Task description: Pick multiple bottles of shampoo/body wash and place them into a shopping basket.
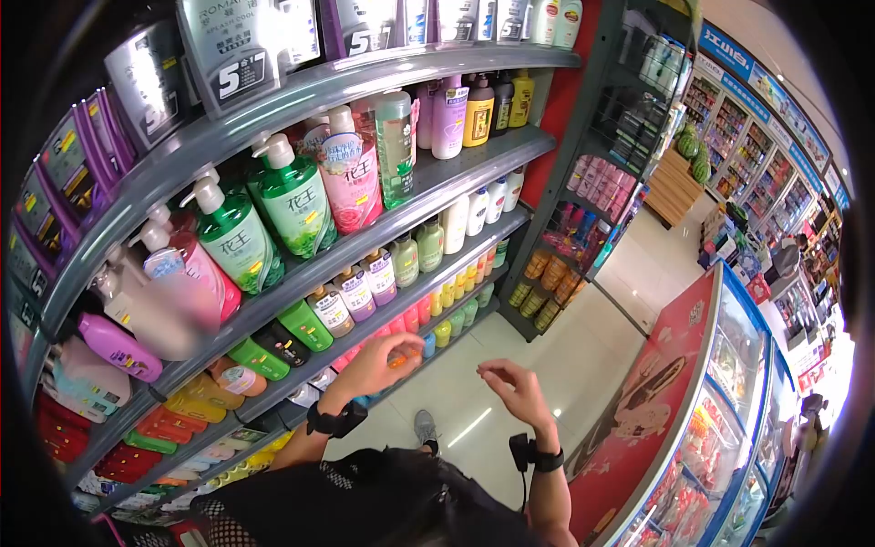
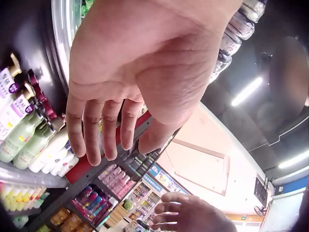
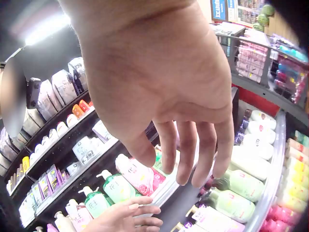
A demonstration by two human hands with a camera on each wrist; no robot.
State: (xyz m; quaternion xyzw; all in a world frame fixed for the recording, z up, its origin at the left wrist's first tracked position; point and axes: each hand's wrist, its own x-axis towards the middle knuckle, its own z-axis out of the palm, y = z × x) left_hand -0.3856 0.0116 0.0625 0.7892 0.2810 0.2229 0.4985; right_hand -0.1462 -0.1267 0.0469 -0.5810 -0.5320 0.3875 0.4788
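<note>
Both hands are raised in front of the shelves, apart from each other, holding nothing. The left hand (image 1: 378, 365) is near the lower shelf rows, its fingers loosely bent; in the left wrist view the palm and loose fingers of the left hand (image 2: 130, 82) show. The right hand (image 1: 515, 387) is over the aisle floor, and in its own wrist view the right hand (image 3: 164, 92) has relaxed, slightly bent fingers. Nearest the hands stand green bottles (image 1: 305, 325) and white-labelled bottles (image 1: 355, 294) on a shelf. Green pump bottles (image 1: 296, 205) and a pink pump bottle (image 1: 351, 182) stand above.
Curved shelves (image 1: 437, 205) of bottles fill the left side. A red-sided freezer (image 1: 638, 401) with packaged goods is at the right. Tiled floor (image 1: 474, 401) lies between them, with a dark rack (image 1: 565, 228) at the shelf end and watermelons (image 1: 688, 141) beyond.
</note>
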